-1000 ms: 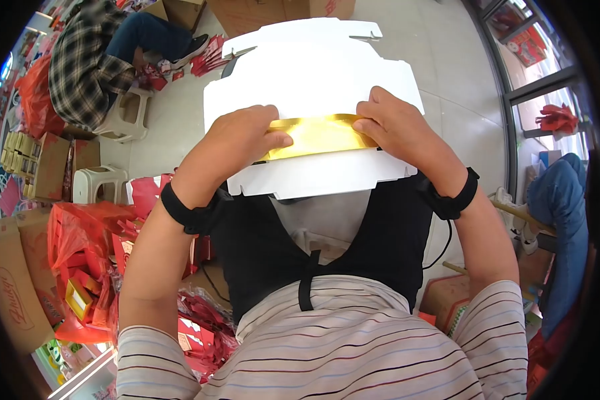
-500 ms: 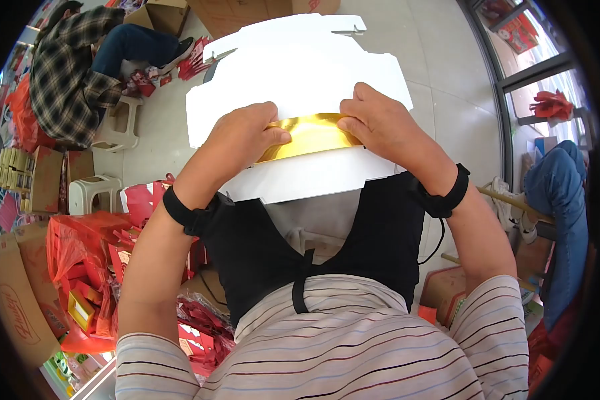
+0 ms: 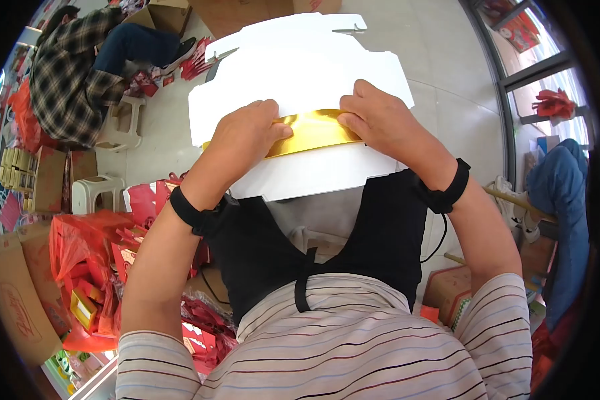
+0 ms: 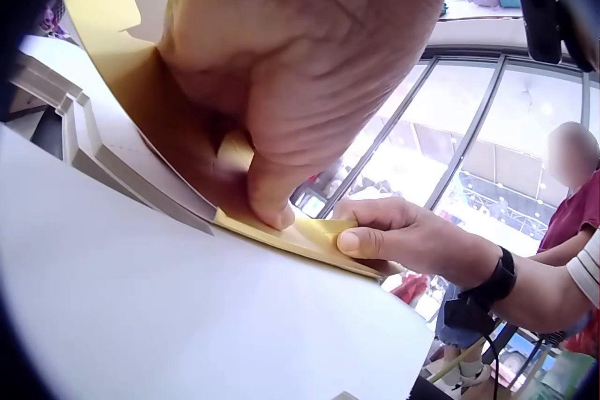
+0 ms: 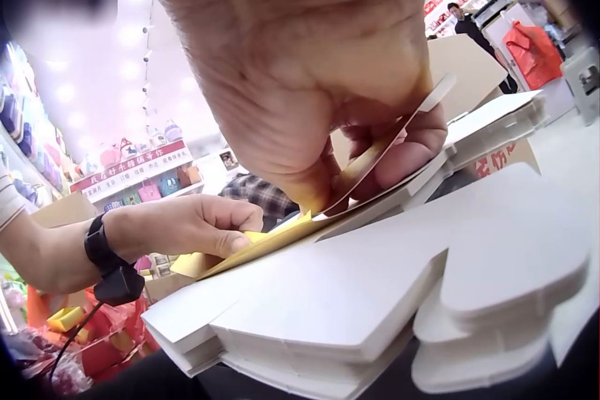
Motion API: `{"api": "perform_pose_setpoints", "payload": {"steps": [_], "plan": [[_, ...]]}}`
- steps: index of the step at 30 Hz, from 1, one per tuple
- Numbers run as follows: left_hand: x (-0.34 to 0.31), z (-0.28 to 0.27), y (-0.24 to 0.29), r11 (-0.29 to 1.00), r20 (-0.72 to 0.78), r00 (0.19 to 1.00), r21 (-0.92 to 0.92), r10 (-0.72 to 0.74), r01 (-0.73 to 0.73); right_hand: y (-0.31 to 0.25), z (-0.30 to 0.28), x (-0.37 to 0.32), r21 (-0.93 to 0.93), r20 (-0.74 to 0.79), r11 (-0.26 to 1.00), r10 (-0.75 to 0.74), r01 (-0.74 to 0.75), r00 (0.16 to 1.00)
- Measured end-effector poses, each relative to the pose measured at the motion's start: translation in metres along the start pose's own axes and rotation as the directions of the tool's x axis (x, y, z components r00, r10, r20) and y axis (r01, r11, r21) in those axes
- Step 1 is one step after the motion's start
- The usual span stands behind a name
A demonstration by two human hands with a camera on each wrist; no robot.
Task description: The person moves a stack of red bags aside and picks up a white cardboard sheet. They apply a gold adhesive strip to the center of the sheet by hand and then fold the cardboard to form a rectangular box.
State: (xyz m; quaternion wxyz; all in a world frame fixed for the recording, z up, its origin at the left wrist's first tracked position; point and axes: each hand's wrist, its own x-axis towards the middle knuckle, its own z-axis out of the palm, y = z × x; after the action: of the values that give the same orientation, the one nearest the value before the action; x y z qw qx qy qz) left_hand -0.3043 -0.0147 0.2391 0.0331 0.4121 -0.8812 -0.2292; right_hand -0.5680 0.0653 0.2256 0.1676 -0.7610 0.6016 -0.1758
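A stack of flat white die-cut cardboard box blanks (image 3: 293, 73) lies over the person's lap, its layered edges (image 5: 309, 362) showing in the right wrist view. Across the stack's near part runs a shiny gold card panel (image 3: 317, 133), slightly bowed between the hands. My left hand (image 3: 243, 133) pinches the panel's left part, thumb on the gold face. On the panel's right part, my right hand (image 3: 387, 123) holds the edge between thumb and curled fingers. A tabbed end of the gold card (image 4: 103, 11) sticks out beyond the left hand in the left wrist view.
Red plastic bags (image 3: 87, 247) and red packets crowd the floor at left, beside a brown carton (image 3: 20, 293) and a white stool (image 3: 97, 193). Another person in a plaid shirt (image 3: 73, 77) sits at far left. Someone in jeans (image 3: 557, 200) is at right, near the glass door.
In the head view the blanks and hands sit slightly farther left than a second ago. The gold panel's outline and shine have changed a little between the hands, which keep their hold.
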Motion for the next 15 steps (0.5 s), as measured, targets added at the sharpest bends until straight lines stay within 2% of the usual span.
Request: {"api": "perform_pose_setpoints", "payload": {"steps": [4, 7, 13, 15], "plan": [[0.001, -0.001, 0.004, 0.999, 0.016, 0.999, 0.031, -0.033, 0.032, -0.001, 0.001, 0.0, -0.023, -0.006, 1.0, -0.007, 0.007, 1.0], [0.001, 0.002, 0.0, 0.999, -0.004, 1.0, 0.039, -0.003, 0.003, -0.002, 0.005, 0.001, -0.053, -0.026, 0.998, -0.032, 0.03, 0.999], [-0.004, -0.005, 0.011, 0.991, -0.003, 0.991, 0.02, -0.134, 0.134, -0.004, 0.007, 0.001, -0.077, -0.023, 0.996, -0.036, 0.034, 0.999], [-0.007, 0.001, 0.014, 0.992, -0.109, 0.994, 0.125, 0.001, 0.013, -0.004, 0.007, 0.0, -0.085, -0.03, 0.995, -0.047, 0.044, 0.998]]}}
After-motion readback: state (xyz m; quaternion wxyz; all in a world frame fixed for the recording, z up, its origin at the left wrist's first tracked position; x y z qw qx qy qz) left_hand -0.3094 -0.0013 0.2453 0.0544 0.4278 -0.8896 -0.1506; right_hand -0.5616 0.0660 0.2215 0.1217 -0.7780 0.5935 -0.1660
